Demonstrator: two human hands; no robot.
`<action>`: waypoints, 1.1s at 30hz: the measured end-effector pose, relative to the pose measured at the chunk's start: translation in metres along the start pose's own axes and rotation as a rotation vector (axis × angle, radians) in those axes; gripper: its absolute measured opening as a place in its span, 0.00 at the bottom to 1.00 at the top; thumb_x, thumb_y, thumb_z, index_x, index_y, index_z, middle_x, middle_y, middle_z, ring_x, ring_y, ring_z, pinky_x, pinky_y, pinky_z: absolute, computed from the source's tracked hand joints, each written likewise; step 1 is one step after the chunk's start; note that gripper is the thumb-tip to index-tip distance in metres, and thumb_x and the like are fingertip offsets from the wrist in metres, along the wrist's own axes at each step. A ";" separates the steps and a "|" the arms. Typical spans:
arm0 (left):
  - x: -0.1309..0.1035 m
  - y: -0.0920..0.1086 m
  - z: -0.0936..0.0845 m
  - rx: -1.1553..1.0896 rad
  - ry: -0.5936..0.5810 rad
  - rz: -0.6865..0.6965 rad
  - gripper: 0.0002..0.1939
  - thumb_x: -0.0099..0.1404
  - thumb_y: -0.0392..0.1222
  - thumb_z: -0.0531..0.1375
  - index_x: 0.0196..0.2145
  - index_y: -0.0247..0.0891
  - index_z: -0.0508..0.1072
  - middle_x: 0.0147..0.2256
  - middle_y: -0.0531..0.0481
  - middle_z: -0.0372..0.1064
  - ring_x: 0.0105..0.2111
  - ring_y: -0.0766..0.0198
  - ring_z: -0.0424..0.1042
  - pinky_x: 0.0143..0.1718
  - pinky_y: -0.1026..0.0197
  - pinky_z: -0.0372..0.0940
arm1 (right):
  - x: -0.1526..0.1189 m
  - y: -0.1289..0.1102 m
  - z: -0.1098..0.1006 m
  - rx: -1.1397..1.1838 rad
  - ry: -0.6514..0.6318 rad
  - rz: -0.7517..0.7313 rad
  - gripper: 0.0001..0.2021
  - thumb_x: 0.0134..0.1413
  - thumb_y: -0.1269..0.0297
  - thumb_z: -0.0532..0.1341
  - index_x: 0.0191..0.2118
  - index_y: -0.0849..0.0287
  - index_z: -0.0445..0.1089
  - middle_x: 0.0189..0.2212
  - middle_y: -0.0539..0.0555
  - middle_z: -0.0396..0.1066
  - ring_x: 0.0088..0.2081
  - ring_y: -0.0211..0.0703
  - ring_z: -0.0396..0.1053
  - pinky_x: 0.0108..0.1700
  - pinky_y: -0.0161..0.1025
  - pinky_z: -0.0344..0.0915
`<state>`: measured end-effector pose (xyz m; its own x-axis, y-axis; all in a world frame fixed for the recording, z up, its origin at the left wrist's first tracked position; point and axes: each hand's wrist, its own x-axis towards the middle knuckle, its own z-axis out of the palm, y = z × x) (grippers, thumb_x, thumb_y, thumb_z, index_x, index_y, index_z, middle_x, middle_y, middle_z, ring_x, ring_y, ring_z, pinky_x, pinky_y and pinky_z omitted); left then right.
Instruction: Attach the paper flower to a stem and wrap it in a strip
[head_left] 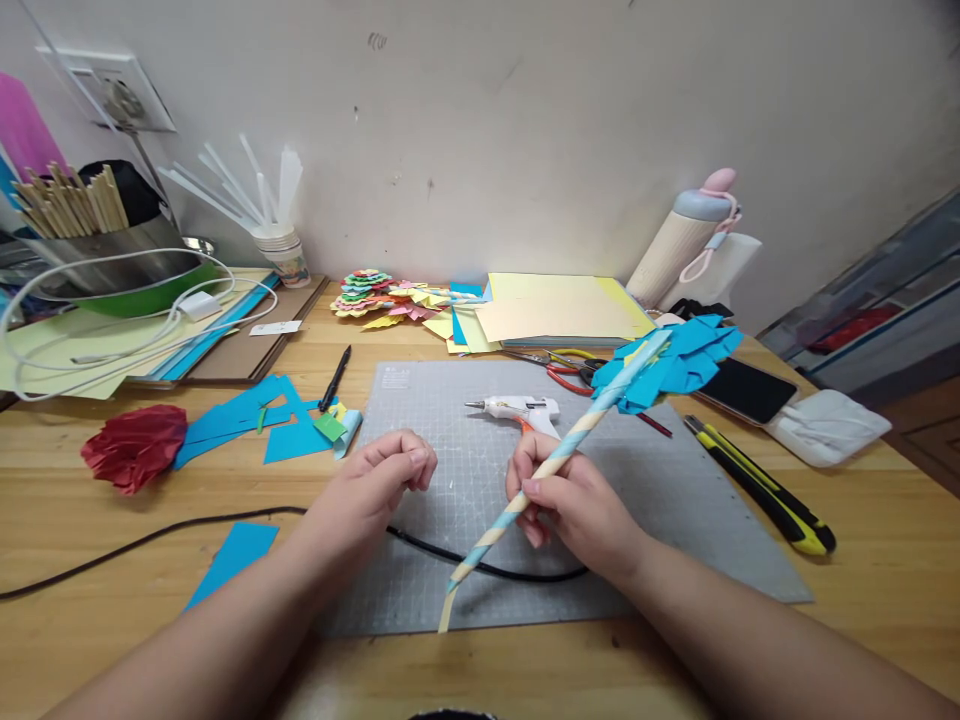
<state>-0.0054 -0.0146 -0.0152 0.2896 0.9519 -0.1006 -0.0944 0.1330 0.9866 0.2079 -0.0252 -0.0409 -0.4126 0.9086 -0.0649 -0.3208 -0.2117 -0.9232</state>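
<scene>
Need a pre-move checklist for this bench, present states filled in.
1. Right hand grips striped stem: ok, held between thumb and fingers.
2. Left hand empty: cannot tell; fingers curled, nothing visible in them.
3. No loose end at the stem's lower tip: not ok, a pale strip sticks out.
4. Cutting mat free of cord: not ok, the black cord crosses it.
5. Glue gun cool: cannot tell; it lies on the mat.
6. Utility knife blade retracted: cannot tell.

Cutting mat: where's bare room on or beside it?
Bare mat between the right hand and utility knife; bare tabletop left of the lowest blue paper, in front of the black cable. Crowded: the mat's far edge, by the blue flower, red-handled tool and paper sheets.
</scene>
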 end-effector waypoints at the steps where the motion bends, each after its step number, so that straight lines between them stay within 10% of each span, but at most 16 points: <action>1: 0.000 -0.001 0.000 -0.007 -0.014 -0.002 0.14 0.63 0.45 0.55 0.21 0.39 0.63 0.23 0.56 0.58 0.26 0.66 0.54 0.31 0.61 0.51 | 0.001 0.000 -0.001 0.002 0.000 -0.002 0.04 0.50 0.69 0.57 0.28 0.57 0.59 0.20 0.44 0.63 0.16 0.31 0.59 0.16 0.29 0.52; 12: -0.014 0.007 0.009 0.362 -0.081 0.156 0.07 0.63 0.41 0.60 0.33 0.40 0.79 0.29 0.52 0.72 0.30 0.66 0.68 0.35 0.62 0.60 | 0.000 -0.020 0.013 0.181 0.021 -0.037 0.01 0.52 0.69 0.57 0.32 0.57 0.64 0.24 0.47 0.66 0.25 0.38 0.69 0.31 0.37 0.61; 19: -0.016 0.002 0.019 0.549 -0.146 0.438 0.11 0.66 0.34 0.56 0.41 0.40 0.78 0.31 0.50 0.73 0.32 0.65 0.71 0.34 0.62 0.63 | -0.005 -0.020 0.025 -0.199 0.075 -0.053 0.06 0.52 0.64 0.64 0.34 0.57 0.66 0.20 0.44 0.64 0.22 0.33 0.63 0.26 0.33 0.60; 33: -0.018 0.000 0.019 0.628 -0.166 0.466 0.11 0.67 0.35 0.54 0.40 0.37 0.77 0.31 0.48 0.72 0.33 0.64 0.70 0.36 0.60 0.63 | -0.005 -0.021 0.024 -0.704 0.130 -0.307 0.06 0.56 0.65 0.61 0.29 0.56 0.67 0.28 0.48 0.64 0.33 0.40 0.64 0.38 0.39 0.60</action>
<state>0.0078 -0.0367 -0.0114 0.4954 0.8107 0.3119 0.2987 -0.4962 0.8152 0.1965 -0.0344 -0.0124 -0.2759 0.9335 0.2291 0.2299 0.2955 -0.9273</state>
